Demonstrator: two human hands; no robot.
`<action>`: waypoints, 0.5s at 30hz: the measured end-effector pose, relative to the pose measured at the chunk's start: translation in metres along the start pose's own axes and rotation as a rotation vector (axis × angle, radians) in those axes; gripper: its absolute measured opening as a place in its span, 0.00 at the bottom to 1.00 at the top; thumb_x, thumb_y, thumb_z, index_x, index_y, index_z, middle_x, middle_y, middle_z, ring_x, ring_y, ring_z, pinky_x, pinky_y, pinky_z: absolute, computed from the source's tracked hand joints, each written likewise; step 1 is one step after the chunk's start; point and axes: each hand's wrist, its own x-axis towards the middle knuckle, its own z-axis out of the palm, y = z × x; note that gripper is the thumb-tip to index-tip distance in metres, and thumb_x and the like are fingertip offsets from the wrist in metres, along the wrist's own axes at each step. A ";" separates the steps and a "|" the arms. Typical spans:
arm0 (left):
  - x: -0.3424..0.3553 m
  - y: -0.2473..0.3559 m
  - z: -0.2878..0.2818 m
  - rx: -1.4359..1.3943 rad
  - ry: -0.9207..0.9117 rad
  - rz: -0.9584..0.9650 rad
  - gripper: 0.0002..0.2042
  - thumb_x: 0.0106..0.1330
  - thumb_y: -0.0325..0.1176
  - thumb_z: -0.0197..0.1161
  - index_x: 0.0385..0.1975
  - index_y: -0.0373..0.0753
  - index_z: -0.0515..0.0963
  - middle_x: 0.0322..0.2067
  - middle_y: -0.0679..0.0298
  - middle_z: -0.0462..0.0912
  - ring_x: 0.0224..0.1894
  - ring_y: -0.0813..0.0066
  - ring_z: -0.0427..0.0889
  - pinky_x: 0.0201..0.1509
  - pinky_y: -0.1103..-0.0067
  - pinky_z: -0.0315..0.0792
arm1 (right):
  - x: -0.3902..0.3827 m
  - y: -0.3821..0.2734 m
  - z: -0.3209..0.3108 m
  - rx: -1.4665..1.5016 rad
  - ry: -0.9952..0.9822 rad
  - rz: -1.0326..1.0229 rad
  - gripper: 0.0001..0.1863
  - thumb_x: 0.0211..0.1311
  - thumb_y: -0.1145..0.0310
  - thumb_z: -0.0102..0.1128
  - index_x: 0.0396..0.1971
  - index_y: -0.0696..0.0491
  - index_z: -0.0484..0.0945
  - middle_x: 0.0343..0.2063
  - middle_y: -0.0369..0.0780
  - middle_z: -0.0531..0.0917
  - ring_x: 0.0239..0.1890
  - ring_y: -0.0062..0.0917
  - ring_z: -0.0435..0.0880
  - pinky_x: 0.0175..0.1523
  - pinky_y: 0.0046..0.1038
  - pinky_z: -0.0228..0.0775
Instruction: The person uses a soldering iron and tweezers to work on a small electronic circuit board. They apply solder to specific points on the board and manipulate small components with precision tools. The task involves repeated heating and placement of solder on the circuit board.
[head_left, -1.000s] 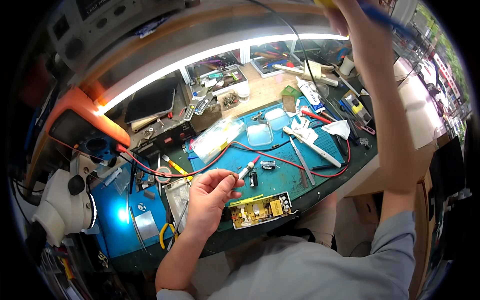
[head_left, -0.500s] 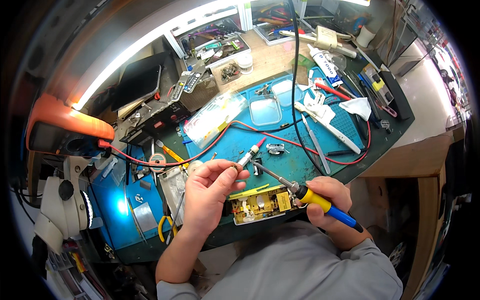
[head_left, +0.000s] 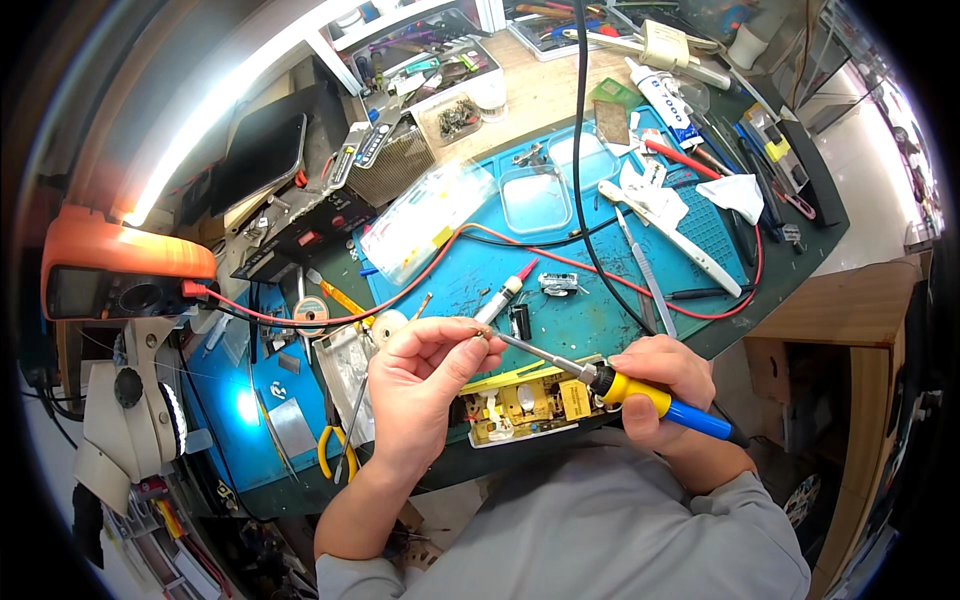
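Observation:
My left hand (head_left: 425, 390) pinches a tiny metallic piece (head_left: 482, 332) between thumb and forefinger, too small to make out. My right hand (head_left: 665, 385) grips a yellow-and-blue soldering iron (head_left: 702, 420), its metal tip angled up to that piece and very close to or touching it. Just below both hands lies an open circuit board (head_left: 573, 398) in a white casing, with yellow strips along its far edge. Beyond my fingers are a syringe (head_left: 500, 300) with a pink nozzle and a small black cylinder (head_left: 520, 322) on the blue mat (head_left: 610, 270).
An orange multimeter (head_left: 130, 260) and a white microscope (head_left: 130, 400) stand at left. Yellow-handled pliers (head_left: 327, 455), a solder spool (head_left: 311, 316), red and black leads, a clear bag (head_left: 415, 225), plastic boxes (head_left: 535, 197), a scalpel (head_left: 645, 270) and a glue tube (head_left: 665, 105) crowd the bench.
My right hand has come down from the upper right, bringing the soldering iron's tip to my left fingertips. My left hand has shifted only slightly, still pinching.

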 end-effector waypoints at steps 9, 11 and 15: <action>0.000 -0.001 0.001 -0.007 -0.005 0.009 0.06 0.66 0.19 0.62 0.40 0.33 0.77 0.42 0.55 0.82 0.43 0.70 0.85 0.47 0.77 0.83 | 0.001 0.000 -0.002 -0.023 -0.028 -0.008 0.13 0.58 0.64 0.66 0.36 0.58 0.82 0.27 0.42 0.87 0.25 0.27 0.85 0.31 0.23 0.79; 0.000 -0.002 0.001 -0.011 -0.002 0.017 0.06 0.65 0.19 0.62 0.40 0.33 0.77 0.42 0.55 0.82 0.43 0.70 0.85 0.47 0.77 0.83 | 0.002 -0.001 -0.001 -0.022 -0.029 -0.008 0.12 0.58 0.64 0.66 0.36 0.58 0.82 0.27 0.42 0.87 0.25 0.27 0.85 0.31 0.23 0.79; 0.000 -0.002 -0.001 -0.028 -0.008 0.019 0.06 0.65 0.19 0.63 0.41 0.31 0.78 0.42 0.56 0.83 0.43 0.69 0.85 0.49 0.76 0.82 | 0.003 -0.002 -0.002 -0.033 -0.046 -0.007 0.12 0.57 0.64 0.66 0.35 0.58 0.82 0.27 0.42 0.87 0.25 0.27 0.85 0.31 0.23 0.79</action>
